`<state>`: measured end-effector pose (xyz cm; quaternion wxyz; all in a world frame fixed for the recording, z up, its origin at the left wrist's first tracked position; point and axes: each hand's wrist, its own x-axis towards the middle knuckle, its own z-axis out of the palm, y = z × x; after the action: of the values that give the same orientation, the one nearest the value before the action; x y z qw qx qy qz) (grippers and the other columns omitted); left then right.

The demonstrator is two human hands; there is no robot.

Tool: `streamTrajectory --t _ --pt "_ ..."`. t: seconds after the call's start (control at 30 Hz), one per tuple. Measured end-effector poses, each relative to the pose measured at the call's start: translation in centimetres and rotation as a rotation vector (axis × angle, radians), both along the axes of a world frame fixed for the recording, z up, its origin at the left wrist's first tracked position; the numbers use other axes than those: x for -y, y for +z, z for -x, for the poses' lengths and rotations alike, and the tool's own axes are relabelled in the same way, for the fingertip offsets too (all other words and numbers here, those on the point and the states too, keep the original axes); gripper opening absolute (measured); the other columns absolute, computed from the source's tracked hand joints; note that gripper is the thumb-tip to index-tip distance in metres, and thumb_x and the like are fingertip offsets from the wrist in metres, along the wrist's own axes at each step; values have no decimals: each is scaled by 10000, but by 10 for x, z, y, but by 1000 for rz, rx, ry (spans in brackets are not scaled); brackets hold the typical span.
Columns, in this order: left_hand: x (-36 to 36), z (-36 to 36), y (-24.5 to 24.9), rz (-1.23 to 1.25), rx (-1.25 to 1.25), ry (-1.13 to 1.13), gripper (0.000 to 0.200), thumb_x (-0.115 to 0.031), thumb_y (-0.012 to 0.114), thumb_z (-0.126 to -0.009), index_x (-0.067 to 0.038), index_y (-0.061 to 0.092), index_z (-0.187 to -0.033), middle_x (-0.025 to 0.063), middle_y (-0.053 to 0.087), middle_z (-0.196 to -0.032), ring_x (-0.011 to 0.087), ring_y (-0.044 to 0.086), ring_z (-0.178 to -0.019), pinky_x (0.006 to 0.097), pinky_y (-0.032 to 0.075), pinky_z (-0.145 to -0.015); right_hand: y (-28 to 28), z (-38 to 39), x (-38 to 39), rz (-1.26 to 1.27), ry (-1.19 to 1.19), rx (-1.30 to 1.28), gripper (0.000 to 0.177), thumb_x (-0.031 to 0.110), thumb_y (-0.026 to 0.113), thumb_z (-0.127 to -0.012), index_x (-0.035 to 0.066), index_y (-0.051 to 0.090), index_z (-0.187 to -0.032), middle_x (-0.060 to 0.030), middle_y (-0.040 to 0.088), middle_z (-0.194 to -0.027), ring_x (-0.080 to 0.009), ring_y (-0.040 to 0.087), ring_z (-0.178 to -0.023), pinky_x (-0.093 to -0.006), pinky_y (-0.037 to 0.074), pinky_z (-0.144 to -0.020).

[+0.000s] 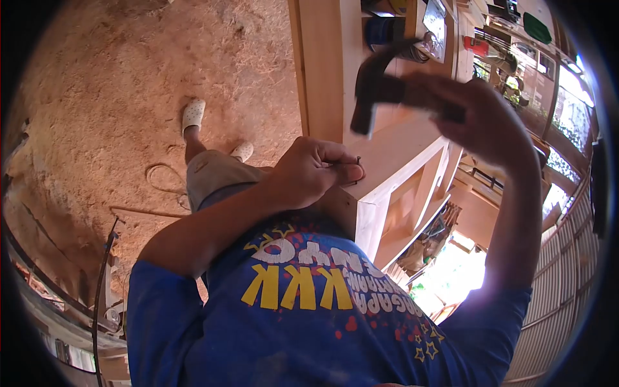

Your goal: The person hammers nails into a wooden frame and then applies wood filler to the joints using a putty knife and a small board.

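While your left hand (309, 173) pinches a small nail (358, 159) between thumb and fingertips, your right hand (485, 117) is wrapped round the handle of a claw hammer (370, 90), its fingers closed on the grip. You have the hammer up above the wooden frame (398, 152), with its striking face pointing down toward the nail and clearly apart from it, and the claw curving away on the far side. The nail is near the corner of the frame, over the pale timber face; its head shows above your thumb, but whether its point touches the wood you cannot tell from this angle. Your left forearm crosses in front of your blue shirt (271, 351), and the corner of the frame stands close against your front. Below, on your left, a light-coloured clog (193, 113) with small holes is on the bare brown ground (116, 84), with a second clog (242, 151) partly hidden beside your shorts (216, 173). A thin loop of cord (155, 169) lies near your legs. Off to your right, a ribbed sheet surface (556, 303) spreads beyond your raised arm.
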<state>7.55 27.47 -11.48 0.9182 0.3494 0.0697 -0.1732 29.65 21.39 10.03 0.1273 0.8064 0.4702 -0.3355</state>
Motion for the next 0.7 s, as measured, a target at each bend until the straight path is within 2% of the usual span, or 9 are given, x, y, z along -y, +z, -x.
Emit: streamTrajectory --t 0.17,0.27,0.37,0.43,0.5,0.57,0.6,0.67,0.7 --pt "5 1 -2 89 -76 -7 177 -108 762 -959 38 777 -1059 97 783 -1008 137 723 -963 281 566 -909 -1 3 -7 -229 -241 197 572 105 758 -887 57 594 -1433 -54 732 -1048 -103 641 -888 -311 541 -842" --pt "-8 -3 8 -82 -34 -97 202 -122 778 -950 42 775 -1067 92 784 -993 136 720 -963 286 563 -901 3 11 -5 299 66 3 566 55 735 -848 78 626 -1404 -74 756 -1070 -109 680 -903 -327 554 -835" --pt "1 4 2 10 -50 -13 224 -182 781 -950 10 778 -1065 80 772 -1074 164 721 -978 338 552 -906 2 -2 -4 82 -115 44 567 59 737 -849 84 626 -1405 -95 756 -1088 -131 692 -942 -331 553 -873" --pt "-19 10 23 -716 236 364 233 -215 756 -948 -32 773 -1091 70 750 -1148 186 714 -1008 366 539 -917 3 -9 -5 -90 -189 139 578 75 740 -861 89 609 -1424 -101 755 -1069 -143 694 -916 -338 553 -854" --pt "-35 14 49 -964 555 475 243 -242 729 -937 -69 762 -1103 62 728 -1200 206 705 -1040 385 528 -929 2 -14 -4 -284 -235 294 600 104 744 -886 93 577 -1463 -99 755 -1021 -153 689 -837 -351 554 -791" --pt "-35 24 72 -709 863 310 251 -262 699 -915 -99 746 -1101 54 707 -1230 224 694 -1074 395 520 -940 7 -6 -6 -150 -111 232 596 83 743 -876 119 594 -1452 -110 763 -1021 -187 710 -818 -374 572 -789" --pt "-10 23 79 -724 976 297 201 -237 669 -883 -115 740 -1025 50 716 -1137 218 696 -1032 391 522 -915 7 -2 -5 -60 77 113 565 78 742 -877 128 618 -1426 -121 768 -1052 -222 738 -870 -391 593 -837" --pt "15 8 96 -858 1204 -44 131 -182 675 -868 -109 756 -941 64 715 -1005 217 687 -946 407 532 -885 17 26 -26 391 44 60 560 24 735 -866 147 637 -1403 -133 767 -1128 -274 767 -962 -437 619 -922" --pt "32 5 100 -963 1270 -148 135 -169 678 -863 -107 770 -940 70 715 -961 216 681 -931 404 535 -879 17 26 -25 252 32 50 555 43 739 -869 158 641 -1403 -131 768 -1124 -268 765 -942 -426 616 -906"
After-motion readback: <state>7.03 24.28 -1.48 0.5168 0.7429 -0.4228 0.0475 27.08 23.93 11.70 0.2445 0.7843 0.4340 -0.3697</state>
